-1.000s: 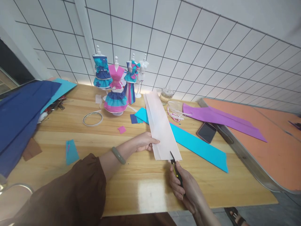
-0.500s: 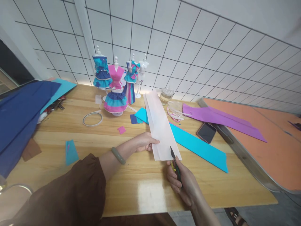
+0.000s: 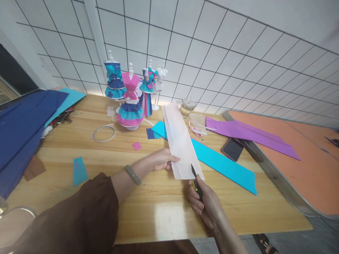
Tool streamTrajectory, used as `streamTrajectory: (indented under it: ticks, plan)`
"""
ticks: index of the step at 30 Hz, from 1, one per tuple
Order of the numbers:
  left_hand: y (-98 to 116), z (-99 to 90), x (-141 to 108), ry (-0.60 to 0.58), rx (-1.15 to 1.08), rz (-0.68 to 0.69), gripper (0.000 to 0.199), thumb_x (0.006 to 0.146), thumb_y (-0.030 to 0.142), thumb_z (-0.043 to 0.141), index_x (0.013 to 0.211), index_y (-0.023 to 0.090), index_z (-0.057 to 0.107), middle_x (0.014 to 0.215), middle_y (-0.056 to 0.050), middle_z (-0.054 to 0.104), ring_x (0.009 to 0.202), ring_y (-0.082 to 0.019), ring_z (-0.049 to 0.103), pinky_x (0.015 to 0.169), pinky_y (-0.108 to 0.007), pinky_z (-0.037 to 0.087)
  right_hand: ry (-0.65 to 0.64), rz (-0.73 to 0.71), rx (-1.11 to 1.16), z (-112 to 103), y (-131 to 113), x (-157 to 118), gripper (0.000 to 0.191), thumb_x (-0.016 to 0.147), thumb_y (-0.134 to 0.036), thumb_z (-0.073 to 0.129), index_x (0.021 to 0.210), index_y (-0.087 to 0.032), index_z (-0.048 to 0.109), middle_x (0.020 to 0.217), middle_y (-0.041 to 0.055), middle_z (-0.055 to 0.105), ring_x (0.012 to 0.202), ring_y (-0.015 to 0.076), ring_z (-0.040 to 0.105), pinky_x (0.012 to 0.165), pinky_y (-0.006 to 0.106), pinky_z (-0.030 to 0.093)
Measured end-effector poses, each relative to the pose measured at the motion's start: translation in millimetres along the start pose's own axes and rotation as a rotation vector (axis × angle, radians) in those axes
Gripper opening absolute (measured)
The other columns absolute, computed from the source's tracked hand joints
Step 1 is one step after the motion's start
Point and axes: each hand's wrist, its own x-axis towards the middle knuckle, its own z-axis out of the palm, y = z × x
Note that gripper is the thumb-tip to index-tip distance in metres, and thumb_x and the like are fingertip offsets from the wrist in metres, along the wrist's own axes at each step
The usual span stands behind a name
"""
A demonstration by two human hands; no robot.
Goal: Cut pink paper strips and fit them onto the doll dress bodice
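A long, pale pink folded strip (image 3: 181, 144), of cloth or paper, stretches away from me over the table. My left hand (image 3: 162, 159) pinches its left edge near the close end, thumb on top and fingers beneath. In my right hand (image 3: 202, 199) is a pair of thread snips (image 3: 197, 185) with dark blades and a yellow part at the handle. One blade shows above the strip's near edge; the other is hidden under it. Crossing beneath the pale strip is a folded turquoise strip (image 3: 225, 164).
Small dress-form mannequins (image 3: 130, 95) stand by the tiled wall. A glass jar (image 3: 188, 106), white ribbon (image 3: 197, 123), phone (image 3: 232, 149) and purple strip (image 3: 251, 137) lie right. To the left are a ring (image 3: 104, 133), scraps (image 3: 79, 171) and dark blue cloth (image 3: 23, 130).
Almost nothing differs. The snips and my right hand have shifted very slightly up and left at the strip's near edge; my left hand keeps its place.
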Motion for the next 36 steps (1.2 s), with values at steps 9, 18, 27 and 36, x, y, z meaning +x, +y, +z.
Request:
streamTrajectory:
  ticks: [9,18,27,36]
  plan:
    - [2,1.8,0,0.020,0.016,-0.023,0.035,0.060,0.017,0.076,0.093,0.012,0.065,0.097,-0.013,0.068,0.081,-0.020,0.066,0.066,-0.028,0.054,0.010,-0.034,-0.033,-2,4,2,0.043,0.072,-0.060,0.058,0.073,-0.018,0.049,0.045,-0.0101,0.033,0.032,0.0019,0.019,0.028,0.016,0.021]
    - [3,2.8,-1,0.023,0.004,-0.019,0.037,0.058,0.017,0.077,0.092,0.012,0.065,0.095,-0.012,0.069,0.077,-0.019,0.066,0.065,-0.029,0.054,0.003,0.012,-0.004,1,0,1,0.041,0.073,-0.058,0.058,0.074,-0.018,0.050,0.045,-0.0098,0.035,0.032,0.0021,0.018,0.028,0.016,0.020]
    - [2,0.5,0,0.000,0.016,-0.008,0.036,0.061,0.017,0.075,0.095,0.013,0.065,0.100,-0.013,0.068,0.081,-0.019,0.066,0.065,-0.028,0.054,-0.016,0.050,-0.019,2,-3,8,0.044,0.075,-0.057,0.056,0.059,-0.018,0.042,0.043,-0.0090,0.031,0.032,0.0016,0.018,0.030,0.016,0.019]
    - [4,1.4,-2,-0.016,0.002,-0.004,0.036,0.063,0.015,0.073,0.098,0.013,0.064,0.096,-0.012,0.068,0.080,-0.019,0.065,0.065,-0.029,0.054,-0.008,0.010,-0.011,3,-4,16,0.041,0.075,-0.057,0.056,0.064,-0.018,0.045,0.047,-0.0083,0.034,0.033,0.0025,0.021,0.031,0.017,0.018]
